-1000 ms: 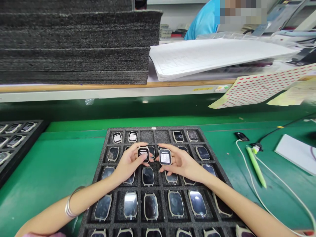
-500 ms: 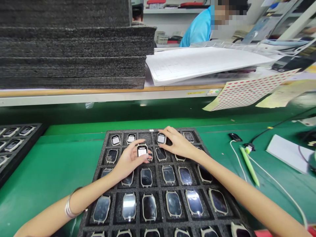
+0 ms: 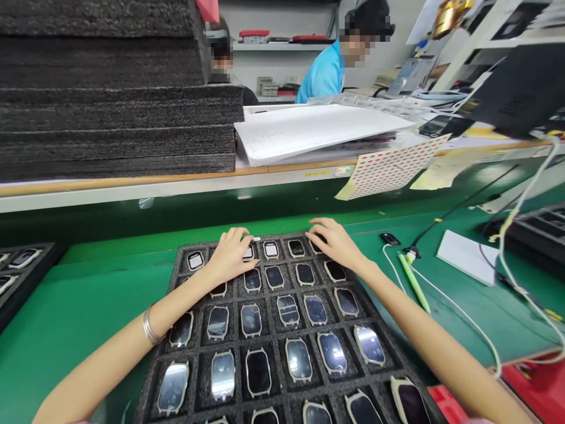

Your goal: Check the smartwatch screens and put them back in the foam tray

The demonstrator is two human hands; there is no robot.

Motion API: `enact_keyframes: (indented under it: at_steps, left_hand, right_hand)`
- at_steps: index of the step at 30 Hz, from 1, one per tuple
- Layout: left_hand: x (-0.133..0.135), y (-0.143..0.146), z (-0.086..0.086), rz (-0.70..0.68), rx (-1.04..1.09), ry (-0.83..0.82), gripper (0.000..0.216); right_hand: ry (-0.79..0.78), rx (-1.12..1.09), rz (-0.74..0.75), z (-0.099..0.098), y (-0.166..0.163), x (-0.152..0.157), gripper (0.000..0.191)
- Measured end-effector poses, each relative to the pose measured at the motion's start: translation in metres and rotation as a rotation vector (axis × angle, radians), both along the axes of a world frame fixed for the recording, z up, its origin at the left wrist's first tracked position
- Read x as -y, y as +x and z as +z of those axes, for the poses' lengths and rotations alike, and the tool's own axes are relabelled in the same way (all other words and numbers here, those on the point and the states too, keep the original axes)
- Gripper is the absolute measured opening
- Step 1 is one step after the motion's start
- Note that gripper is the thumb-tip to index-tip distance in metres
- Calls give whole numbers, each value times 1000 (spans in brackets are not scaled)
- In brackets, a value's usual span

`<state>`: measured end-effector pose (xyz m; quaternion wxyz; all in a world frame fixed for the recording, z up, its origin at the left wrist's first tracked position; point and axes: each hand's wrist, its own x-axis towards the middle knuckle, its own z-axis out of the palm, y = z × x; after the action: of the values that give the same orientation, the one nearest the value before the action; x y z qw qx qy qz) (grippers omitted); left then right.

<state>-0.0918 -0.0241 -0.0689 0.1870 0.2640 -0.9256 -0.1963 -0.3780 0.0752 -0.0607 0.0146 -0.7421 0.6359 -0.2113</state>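
Observation:
A black foam tray (image 3: 276, 318) holds several smartwatches without straps, each in its own compartment. My left hand (image 3: 229, 257) is at the back row, with thumb and fingers around the edges of a smartwatch (image 3: 248, 252) whose screen is lit white; part of it is hidden by the hand. My right hand (image 3: 338, 244) reaches the back right corner. Its fingertips are on a dark-screened smartwatch (image 3: 316, 247), mostly covered by the fingers. Between the hands lie a lit watch (image 3: 271, 249) and a dark one (image 3: 296, 248). Another lit watch (image 3: 195, 259) sits at the back left.
A second watch tray (image 3: 22, 271) stands at the left. Stacked black foam (image 3: 115, 112) and papers (image 3: 318, 132) rest on the shelf above. To the right lie a green pen (image 3: 415, 284), white cables and a white pad (image 3: 467, 257). A person in blue (image 3: 321, 76) is beyond the shelf.
My left hand has lowered the lit smartwatch into a back-row compartment. My right hand has left another lit watch and moved right to the corner watch. The view has shifted right.

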Motion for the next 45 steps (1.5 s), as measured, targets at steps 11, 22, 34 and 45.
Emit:
enact_keyframes:
  at_steps: [11, 22, 34, 45]
  left_hand:
    - [-33, -86, 21, -195, 144, -161, 20]
    - [-36, -102, -13, -28, 64, 166, 28]
    - [-61, -27, 18, 55, -465, 1348, 52]
    - [-83, 3, 16, 143, -622, 1572, 43]
  right_hand:
    - [-84, 96, -474, -30, 21, -26, 5]
    - [13, 145, -534, -24, 59, -40, 26]
    - [41, 742, -204, -2, 48, -30, 21]
    - [406, 1501, 163, 18, 96, -38, 43]
